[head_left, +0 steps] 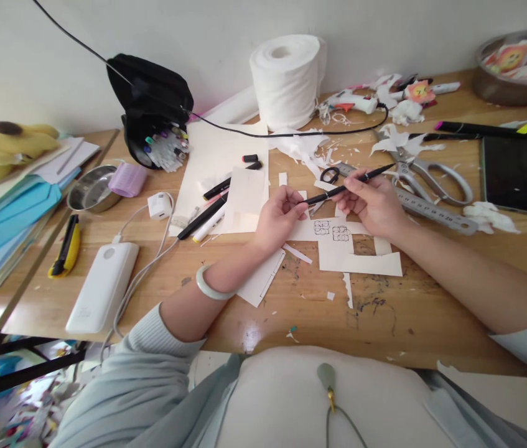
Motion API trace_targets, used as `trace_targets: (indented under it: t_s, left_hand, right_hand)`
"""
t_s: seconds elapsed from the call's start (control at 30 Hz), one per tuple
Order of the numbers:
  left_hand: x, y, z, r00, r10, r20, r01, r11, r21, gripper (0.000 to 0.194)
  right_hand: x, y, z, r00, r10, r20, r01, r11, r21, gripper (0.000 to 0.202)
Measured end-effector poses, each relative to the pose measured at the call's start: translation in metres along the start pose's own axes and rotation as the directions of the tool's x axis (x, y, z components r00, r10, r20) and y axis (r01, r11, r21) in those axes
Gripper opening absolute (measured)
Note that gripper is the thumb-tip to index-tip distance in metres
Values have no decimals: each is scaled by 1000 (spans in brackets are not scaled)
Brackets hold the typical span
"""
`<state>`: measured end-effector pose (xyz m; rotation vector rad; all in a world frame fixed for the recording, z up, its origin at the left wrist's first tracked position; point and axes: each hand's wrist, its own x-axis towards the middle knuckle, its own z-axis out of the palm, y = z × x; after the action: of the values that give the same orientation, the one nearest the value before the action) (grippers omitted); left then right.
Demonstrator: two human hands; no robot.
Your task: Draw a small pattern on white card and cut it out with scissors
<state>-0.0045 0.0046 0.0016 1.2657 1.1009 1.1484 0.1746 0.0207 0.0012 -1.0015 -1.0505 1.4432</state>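
Observation:
A slim black pen (323, 197) is held level above the paper, between my two hands. My left hand (278, 214) pinches its left end with thumb and fingertips. Further along, the fingers of my right hand (369, 202) close around the barrel, and the pointed right end sticks out past them. Just below lies a cut white paper (361, 256) with two small clusters of black line drawings. Another white paper piece (259, 283) with ruled lines lies partly under my left forearm. Scissors (431, 177) and a steel ruler (435, 213) are to the right of my right hand.
Markers (203, 216) lie left of my left hand. A white power bank (103, 286) with its cable and a yellow utility knife (66, 246) are further left. Behind are a paper roll (284, 84), a black pencil case (151, 87) and a glue gun (354, 101). Right is a phone (514, 174).

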Motion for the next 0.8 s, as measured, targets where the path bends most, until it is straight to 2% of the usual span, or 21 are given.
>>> trace_targets:
  t_s: [0.3, 0.43, 0.7, 0.8]
  left_hand:
    - [-4, 0, -1, 994, 107, -24, -106, 993, 47, 13]
    - [-7, -1, -1, 995, 96, -11, -96, 995, -1, 12]
    - [-7, -1, -2, 999, 31, 26, -31, 999, -11, 9]
    - [-7, -2, -2, 999, 27, 37, -26, 999, -47, 11]
  right_hand:
    - [-5, -6, 5, 1000, 4, 0, -4, 999, 48, 29]
    - [-7, -7, 3, 995, -75, 71, 73, 997, 27, 32]
    - [-11, 1, 3, 969, -236, 71, 240, 969, -52, 25]
    - [-14, 2, 5, 967, -246, 66, 249, 967, -49, 23]
